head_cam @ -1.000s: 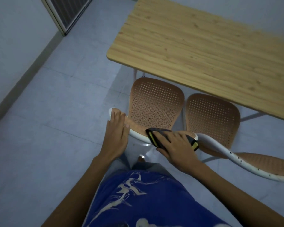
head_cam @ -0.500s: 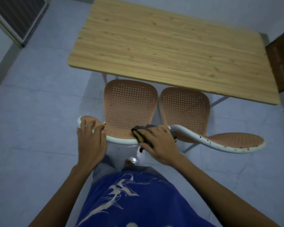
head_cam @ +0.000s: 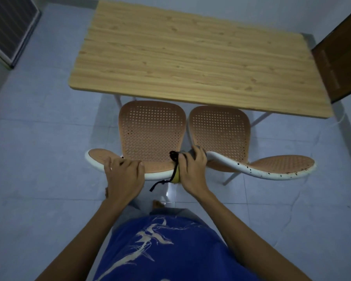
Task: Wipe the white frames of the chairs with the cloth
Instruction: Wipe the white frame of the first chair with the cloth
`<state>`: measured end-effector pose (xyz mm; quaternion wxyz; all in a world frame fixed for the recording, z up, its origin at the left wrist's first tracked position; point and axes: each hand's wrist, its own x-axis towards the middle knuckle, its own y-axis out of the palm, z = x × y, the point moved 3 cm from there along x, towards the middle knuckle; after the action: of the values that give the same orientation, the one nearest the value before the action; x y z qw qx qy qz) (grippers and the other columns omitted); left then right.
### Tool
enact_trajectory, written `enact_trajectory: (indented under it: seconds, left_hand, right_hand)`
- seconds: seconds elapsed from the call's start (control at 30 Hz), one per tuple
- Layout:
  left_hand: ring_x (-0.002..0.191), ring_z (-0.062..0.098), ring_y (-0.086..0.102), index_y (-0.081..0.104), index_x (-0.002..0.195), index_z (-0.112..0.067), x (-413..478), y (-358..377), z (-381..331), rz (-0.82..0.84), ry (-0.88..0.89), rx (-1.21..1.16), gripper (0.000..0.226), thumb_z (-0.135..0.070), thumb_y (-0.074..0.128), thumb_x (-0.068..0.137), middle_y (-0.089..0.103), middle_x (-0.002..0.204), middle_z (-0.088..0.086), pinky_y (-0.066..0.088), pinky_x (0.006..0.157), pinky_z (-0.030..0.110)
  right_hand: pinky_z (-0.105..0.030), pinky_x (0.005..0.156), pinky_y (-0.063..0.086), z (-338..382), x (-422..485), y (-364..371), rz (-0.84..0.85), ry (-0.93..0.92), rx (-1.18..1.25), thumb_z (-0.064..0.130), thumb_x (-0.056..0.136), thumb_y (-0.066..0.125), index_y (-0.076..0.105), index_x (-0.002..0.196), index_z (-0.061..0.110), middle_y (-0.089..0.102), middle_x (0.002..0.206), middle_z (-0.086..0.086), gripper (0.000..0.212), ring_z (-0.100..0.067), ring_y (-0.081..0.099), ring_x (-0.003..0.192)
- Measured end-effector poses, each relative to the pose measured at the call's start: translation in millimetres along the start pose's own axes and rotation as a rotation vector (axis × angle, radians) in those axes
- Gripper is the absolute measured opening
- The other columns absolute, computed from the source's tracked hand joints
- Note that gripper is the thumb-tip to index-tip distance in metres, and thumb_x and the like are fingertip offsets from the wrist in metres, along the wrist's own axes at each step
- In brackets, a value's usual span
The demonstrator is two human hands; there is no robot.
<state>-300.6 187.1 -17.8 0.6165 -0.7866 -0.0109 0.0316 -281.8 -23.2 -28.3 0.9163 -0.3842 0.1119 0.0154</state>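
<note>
Two chairs with tan perforated seats stand side by side, pushed under a table. The left chair point(head_cam: 152, 130) has a white backrest frame point(head_cam: 93, 165) that curves along its near edge. My left hand point(head_cam: 124, 175) rests flat on that frame, left of centre. My right hand point(head_cam: 193, 169) grips a dark grey and yellow cloth point(head_cam: 175, 167) and presses it on the frame where the two backrests meet; a black strand hangs from the cloth. The right chair point(head_cam: 219, 130) has a white frame point(head_cam: 272, 175) dotted with dark spots.
A light wooden table point(head_cam: 190, 57) on thin white legs stands beyond the chairs. A dark brown door or panel point(head_cam: 340, 57) is at the right, a dark grille point(head_cam: 8, 27) at the upper left. The floor is pale tile point(head_cam: 39, 159). My blue shirt fills the bottom.
The view has swung left so the chairs sit further right. My left hand slid right along the frame, closer to my right hand. A black strand now hangs from the cloth.
</note>
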Motion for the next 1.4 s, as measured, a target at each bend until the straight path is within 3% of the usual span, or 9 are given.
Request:
enact_trajectory:
  seconds: [0.17,0.4,0.53,0.67,0.9,1.03,1.17,1.3,1.4]
  left_hand:
    - [0.107,0.022,0.055,0.072,0.096,-0.028,-5.0,-3.2,8.4,0.031,0.137,-0.092,0.048,-0.055,0.033,0.093,0.071,0.104,-0.006,0.019,0.107,0.051]
    - [0.135,0.018,0.037,0.057,0.123,-0.04,1.9,-7.5,61.6,0.233,0.271,-0.051,0.068,-0.084,0.038,0.076,0.053,0.135,-0.005,-0.006,0.113,0.06]
    - [0.129,0.014,0.042,0.058,0.124,-0.038,18.3,-19.0,62.5,0.341,0.361,-0.115,0.072,-0.084,0.044,0.071,0.057,0.129,-0.013,0.005,0.11,0.056]
    - [0.119,0.013,0.052,0.064,0.12,-0.036,26.9,-23.6,63.8,0.285,0.465,-0.152,0.072,-0.084,0.039,0.073,0.065,0.121,-0.015,0.016,0.109,0.063]
    - [0.116,0.014,0.054,0.067,0.116,-0.036,47.7,-21.2,67.2,0.201,0.49,-0.187,0.065,-0.08,0.042,0.075,0.067,0.117,-0.014,0.017,0.108,0.064]
    - [0.125,0.016,0.045,0.067,0.114,-0.036,57.9,-19.8,63.4,0.144,0.456,-0.222,0.061,-0.078,0.047,0.075,0.065,0.115,-0.016,-0.001,0.109,0.062]
    - [0.122,0.023,0.05,0.07,0.11,-0.035,70.0,-24.7,63.3,0.032,0.427,-0.205,0.054,-0.071,0.056,0.073,0.067,0.111,-0.013,-0.023,0.11,0.029]
    - [0.123,0.019,0.041,0.065,0.118,-0.037,97.7,-13.7,67.4,0.088,0.338,-0.24,0.072,-0.085,0.037,0.073,0.063,0.118,-0.013,0.014,0.112,0.058]
    - [0.117,0.02,0.041,0.065,0.12,-0.034,122.8,-8.5,66.5,0.115,0.311,-0.274,0.082,-0.089,0.03,0.069,0.062,0.118,-0.005,0.032,0.104,0.052]
  right_hand:
    - [-0.048,0.119,0.028,-6.3,25.5,-9.4,0.009,0.369,0.316,0.031,0.105,0.039,0.064,0.124,0.009,0.032,0.153,-0.013,0.038,-0.032,0.037,0.14]
    - [-0.058,0.121,0.008,-1.1,-34.2,-10.2,0.172,-0.363,-0.416,0.057,0.101,0.032,0.039,0.15,0.03,0.031,0.159,-0.007,0.057,-0.035,0.013,0.152]
    - [-0.061,0.118,0.023,-8.2,-27.8,-0.6,0.105,-0.544,-0.613,0.013,0.082,0.071,0.044,0.145,0.029,0.051,0.143,-0.004,0.07,-0.031,0.038,0.142]
    - [-0.049,0.112,0.032,-0.1,-6.8,-5.3,0.044,-0.577,-0.616,0.007,0.075,0.071,0.053,0.134,0.035,0.058,0.112,0.008,0.068,-0.017,0.053,0.109]
    - [-0.045,0.103,0.035,7.6,12.4,-6.1,0.09,-0.502,-0.628,0.005,0.071,0.07,0.049,0.134,0.04,0.056,0.115,0.011,0.075,-0.017,0.051,0.111]
    - [-0.051,0.11,0.031,10.1,23.4,-5.7,0.123,-0.43,-0.655,0.007,0.068,0.07,0.046,0.137,0.041,0.054,0.123,0.01,0.079,-0.018,0.05,0.119]
    - [-0.052,0.11,0.028,20.9,38.2,-4.5,0.061,-0.402,-0.62,0.012,0.074,0.063,0.047,0.135,0.042,0.053,0.122,0.012,0.07,-0.016,0.046,0.119]
    - [-0.054,0.107,0.029,29.8,63.0,-2.3,0.014,-0.367,-0.606,0.01,0.069,0.069,0.052,0.13,0.039,0.053,0.122,0.008,0.07,-0.018,0.044,0.119]
    - [-0.054,0.109,0.026,34.6,85.8,-4.2,0.017,-0.28,-0.628,0.007,0.071,0.065,0.05,0.129,0.039,0.05,0.124,0.005,0.068,-0.021,0.044,0.122]
